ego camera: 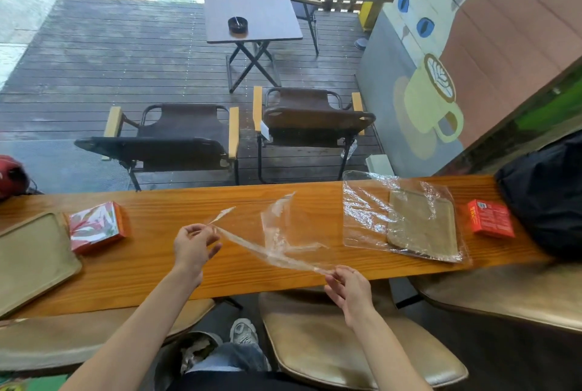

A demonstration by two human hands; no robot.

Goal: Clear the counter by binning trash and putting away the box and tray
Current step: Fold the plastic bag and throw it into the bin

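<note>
A crumpled strip of clear plastic wrap point(277, 245) stretches above the wooden counter point(176, 208) between my two hands. My left hand point(193, 247) pinches its left end and my right hand point(348, 288) pinches its right end near the counter's front edge. At the right lies a brown tray point(423, 223) partly covered by another sheet of clear wrap point(368, 201). Beside it sits a red box point(489, 217). At the left are a second brown tray point(31, 261) and a red patterned box point(96, 227).
A black bag point(548, 195) sits on the counter's right end. Tan chair seats point(346, 340) stand below the front edge. A bin holding crumpled trash point(195, 351) is on the floor by my shoe. Beyond the counter are two folding chairs and a small table.
</note>
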